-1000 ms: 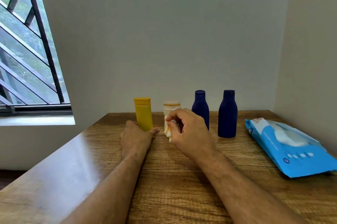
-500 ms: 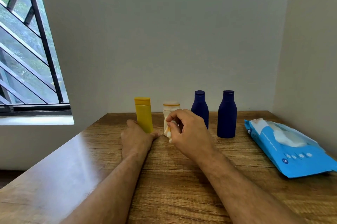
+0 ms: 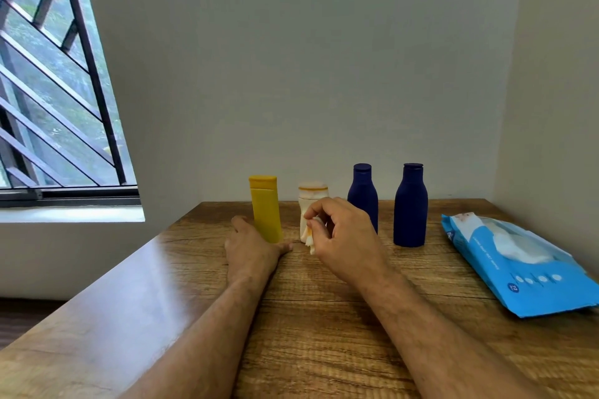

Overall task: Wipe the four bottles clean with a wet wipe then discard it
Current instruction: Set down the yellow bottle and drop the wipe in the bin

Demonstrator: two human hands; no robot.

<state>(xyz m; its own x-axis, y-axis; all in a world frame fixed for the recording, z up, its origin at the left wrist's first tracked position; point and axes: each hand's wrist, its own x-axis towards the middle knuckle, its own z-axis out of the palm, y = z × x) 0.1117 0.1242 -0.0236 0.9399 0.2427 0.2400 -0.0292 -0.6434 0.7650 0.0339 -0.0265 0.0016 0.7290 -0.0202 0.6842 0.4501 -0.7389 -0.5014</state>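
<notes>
Bench [image 3: 324, 333]: wood-grain top under my forearms.
Wipes pack [image 3: 525, 265]: blue, lying flat at my right; its small print was too blurred to read.
Right hand [image 3: 343, 243]: grip pinched a crumpled white wet wipe [image 3: 311, 236] against the cream bottle [image 3: 308, 204].
Left hand [image 3: 249, 246]: grip lay open on the bench, touching the yellow bottle [image 3: 265, 207].
Navy bottles [image 3: 363, 197] [image 3: 410, 204]: upright, plain, farther right.

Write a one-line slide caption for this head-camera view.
Right hand presses a crumpled white wet wipe against the small cream plastic bottle; left hand rests by the yellow plastic bottle.
</notes>
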